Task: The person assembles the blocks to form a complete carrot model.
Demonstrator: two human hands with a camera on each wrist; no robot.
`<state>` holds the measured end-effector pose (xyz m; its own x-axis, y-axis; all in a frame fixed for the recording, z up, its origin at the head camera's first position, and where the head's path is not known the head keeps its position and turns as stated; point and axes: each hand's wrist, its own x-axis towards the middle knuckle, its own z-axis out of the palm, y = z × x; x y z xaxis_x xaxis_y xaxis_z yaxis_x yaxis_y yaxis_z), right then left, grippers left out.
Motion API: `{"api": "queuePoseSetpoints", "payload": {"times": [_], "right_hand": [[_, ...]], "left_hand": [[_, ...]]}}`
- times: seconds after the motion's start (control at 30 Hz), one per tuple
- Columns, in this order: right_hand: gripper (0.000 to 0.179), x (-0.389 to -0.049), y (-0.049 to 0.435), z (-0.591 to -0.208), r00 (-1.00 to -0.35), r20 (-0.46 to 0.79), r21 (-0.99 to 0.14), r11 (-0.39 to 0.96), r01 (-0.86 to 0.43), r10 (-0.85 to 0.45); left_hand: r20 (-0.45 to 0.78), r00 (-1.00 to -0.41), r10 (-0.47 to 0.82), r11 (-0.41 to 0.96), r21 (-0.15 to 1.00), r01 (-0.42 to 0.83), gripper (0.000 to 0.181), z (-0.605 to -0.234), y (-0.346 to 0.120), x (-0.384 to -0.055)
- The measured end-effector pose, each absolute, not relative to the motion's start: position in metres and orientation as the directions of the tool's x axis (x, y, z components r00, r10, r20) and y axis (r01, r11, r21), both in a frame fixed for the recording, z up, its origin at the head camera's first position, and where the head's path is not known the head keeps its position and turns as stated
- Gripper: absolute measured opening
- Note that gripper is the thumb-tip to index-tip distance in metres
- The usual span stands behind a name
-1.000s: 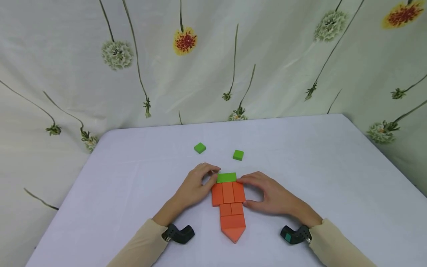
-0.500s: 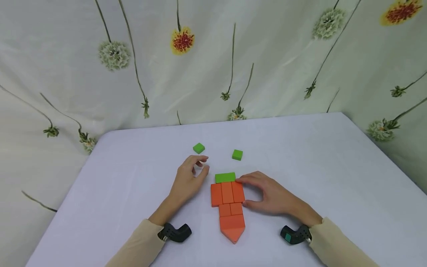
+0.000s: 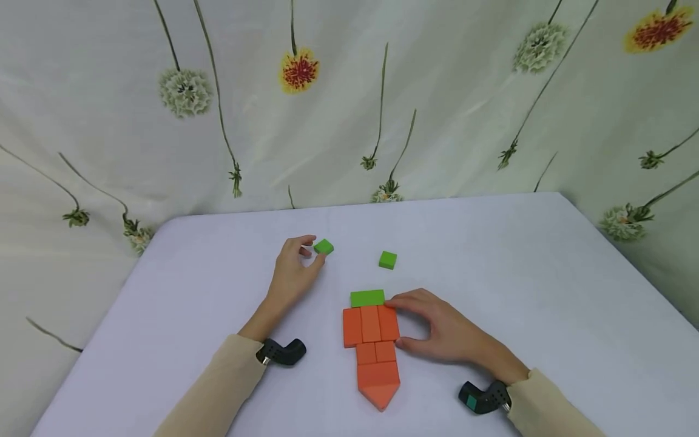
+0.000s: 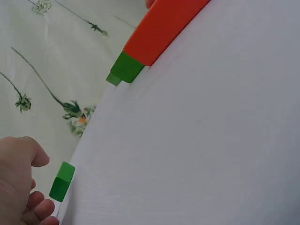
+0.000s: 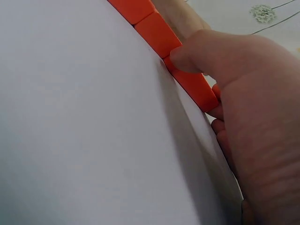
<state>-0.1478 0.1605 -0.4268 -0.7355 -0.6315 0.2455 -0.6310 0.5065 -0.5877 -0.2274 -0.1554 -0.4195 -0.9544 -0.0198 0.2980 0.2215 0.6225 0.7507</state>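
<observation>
In the head view my left hand [image 3: 293, 273] is at a small green block [image 3: 324, 246] at the back of the table. Its thumb and fingers are spread about the block, and a gap shows between them in the left wrist view. My right hand [image 3: 445, 325] holds the rightmost upright orange block [image 3: 389, 323] end to end, thumb at its near end and a finger at its far end. Orange blocks form a flat figure with an orange triangular block [image 3: 379, 396] at the near tip. A green rectangular block [image 3: 368, 298] lies across the far end.
Another small green block [image 3: 388, 260] lies behind the figure, to the right of the one by my left hand. A white cloth covers the table [image 3: 218, 291]. A flower-patterned curtain [image 3: 349, 121] hangs behind the table's back edge.
My left hand has left the green rectangular block and moved back and left to the small green block. The right hand has stayed at the orange block, and the figure keeps its shape.
</observation>
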Motion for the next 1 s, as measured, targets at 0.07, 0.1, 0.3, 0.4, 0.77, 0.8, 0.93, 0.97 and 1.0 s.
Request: {"api": "queuePoseSetpoints", "payload": {"times": [0.07,0.1,0.3,0.4,0.77,0.8,0.93,0.97,1.0], "right_hand": [[0.060,-0.146,0.159,-0.428,-0.735,0.248,-0.582,0.509,-0.634,-0.631],[0.060,-0.146,0.159,-0.428,-0.734,0.248,-0.582,0.509,-0.634,-0.632],[0.059,-0.144,0.160,-0.430,-0.728,0.251,-0.551,0.524,-0.649,-0.638],[0.060,-0.145,0.161,-0.431,-0.726,0.270,-0.547,0.520,-0.657,-0.633],[0.061,-0.148,0.162,-0.428,-0.729,0.251,-0.558,0.520,-0.647,-0.637],[0.061,-0.148,0.161,-0.427,-0.728,0.251,-0.557,0.520,-0.647,-0.637],[0.060,-0.149,0.161,-0.426,-0.728,0.245,-0.557,0.522,-0.646,-0.640],[0.060,-0.149,0.161,-0.426,-0.729,0.244,-0.558,0.522,-0.645,-0.639],[0.060,-0.149,0.161,-0.426,-0.730,0.242,-0.560,0.522,-0.643,-0.640]], "left_hand": [[0.287,-0.958,-0.019,0.627,0.750,0.212,0.049,-0.421,-0.156,-0.232],[0.283,-0.959,-0.016,0.633,0.746,0.209,0.049,-0.422,-0.157,-0.233],[0.288,-0.957,0.014,0.685,0.695,0.219,0.047,-0.425,-0.154,-0.239],[0.327,-0.945,0.032,0.703,0.665,0.254,0.043,-0.425,-0.152,-0.241],[0.366,-0.929,0.053,0.700,0.650,0.295,0.034,-0.427,-0.154,-0.241],[0.363,-0.930,0.057,0.693,0.656,0.298,0.033,-0.426,-0.155,-0.240],[0.346,-0.933,0.095,0.669,0.672,0.317,0.032,-0.421,-0.158,-0.232],[0.343,-0.933,0.108,0.666,0.672,0.324,0.032,-0.421,-0.158,-0.229],[0.342,-0.932,0.122,0.665,0.669,0.332,0.032,-0.420,-0.159,-0.226]]}}
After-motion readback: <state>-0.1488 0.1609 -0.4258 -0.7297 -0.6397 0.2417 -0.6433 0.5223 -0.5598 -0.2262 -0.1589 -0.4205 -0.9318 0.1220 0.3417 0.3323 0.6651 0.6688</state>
